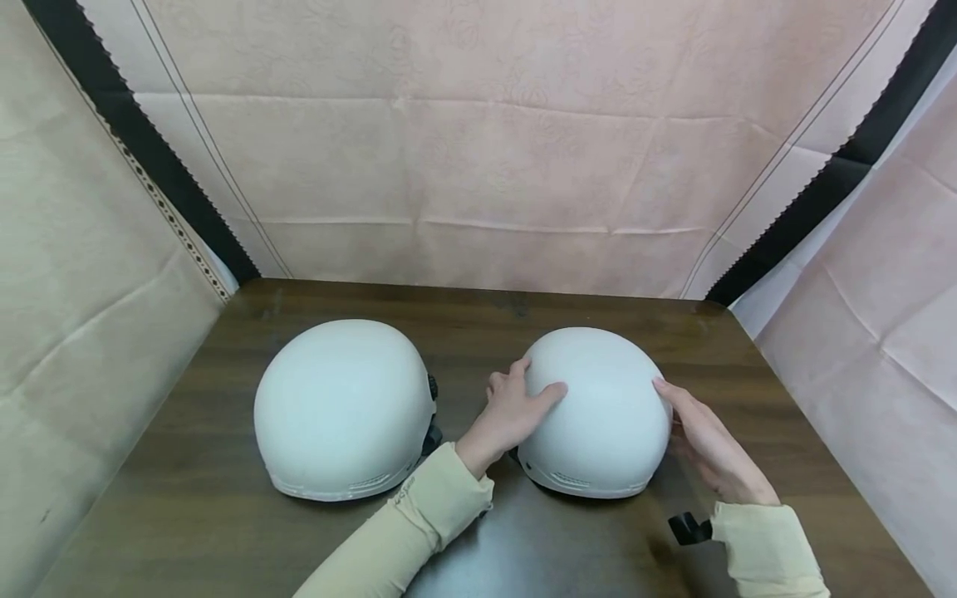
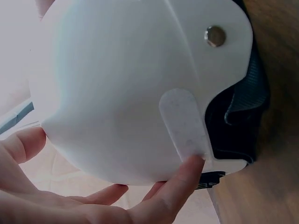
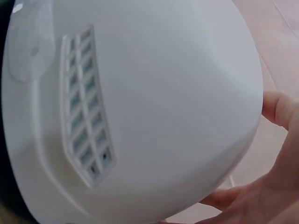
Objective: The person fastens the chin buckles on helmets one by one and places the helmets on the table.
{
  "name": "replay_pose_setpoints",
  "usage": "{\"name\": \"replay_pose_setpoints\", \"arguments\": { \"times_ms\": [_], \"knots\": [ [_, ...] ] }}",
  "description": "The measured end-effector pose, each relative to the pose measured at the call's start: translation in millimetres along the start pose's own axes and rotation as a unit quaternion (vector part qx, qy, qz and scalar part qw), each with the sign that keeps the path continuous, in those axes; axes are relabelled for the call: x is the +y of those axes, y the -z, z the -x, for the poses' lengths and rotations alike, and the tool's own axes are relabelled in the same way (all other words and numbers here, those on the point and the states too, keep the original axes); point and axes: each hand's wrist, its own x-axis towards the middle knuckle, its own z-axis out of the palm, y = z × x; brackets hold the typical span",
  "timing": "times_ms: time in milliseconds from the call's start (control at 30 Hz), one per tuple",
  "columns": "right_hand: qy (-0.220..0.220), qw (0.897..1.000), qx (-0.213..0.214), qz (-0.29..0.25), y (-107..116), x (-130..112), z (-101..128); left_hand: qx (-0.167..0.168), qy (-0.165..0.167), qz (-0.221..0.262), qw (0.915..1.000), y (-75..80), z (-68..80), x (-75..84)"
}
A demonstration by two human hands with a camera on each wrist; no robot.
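Where both hands meet one shell, the scene reads as follows, largest element first.

Enclosure: pink cloth backdrop [image 1: 478,149] hangs behind and to both sides, with dark seams at the two rear corners.
Surface: dark wooden table [image 1: 187,515] carries two white helmets set side by side, dome up.
Idle helmet [image 1: 344,411]: stands on the person's left, apart from both hands.
Handled helmet [image 1: 598,411]: stands right of centre, its long axis running from the near vented rim toward the backdrop; it lies directly between the two hands.
Left hand [image 1: 508,415]: rests on the shell's left flank, fingers spread and fairly straight, not clamped.
Right hand [image 1: 710,448]: lies flat against the right flank, fingers extended, fingertips touching the shell.
Nearness: both hands are equally close, one per side.
Strap buckle [image 1: 688,528]: black, lying beside the right cuff.
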Motion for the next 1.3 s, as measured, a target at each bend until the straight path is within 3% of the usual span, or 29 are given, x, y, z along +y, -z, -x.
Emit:
{"name": "replay_pose_setpoints", "arguments": {
  "times_ms": [567, 933, 1300],
  "knots": [
    [0.043, 0.998, 0.047, 0.027, -6.3, -19.3, 4.8, 0.008, 0.004, 0.006, 0.9999, 6.9, 0.4, 5.2],
    [0.061, 0.992, 0.064, 0.085, -10.3, -28.0, 12.6, 0.01, 0.008, 0.014, 0.9998, 6.4, 0.6, 6.4],
    [0.113, 0.976, 0.08, 0.169, -15.0, -32.8, 21.5, -0.002, 0.011, 0.03, 0.9995, 4.1, 1.2, 7.5]
  ]
}}
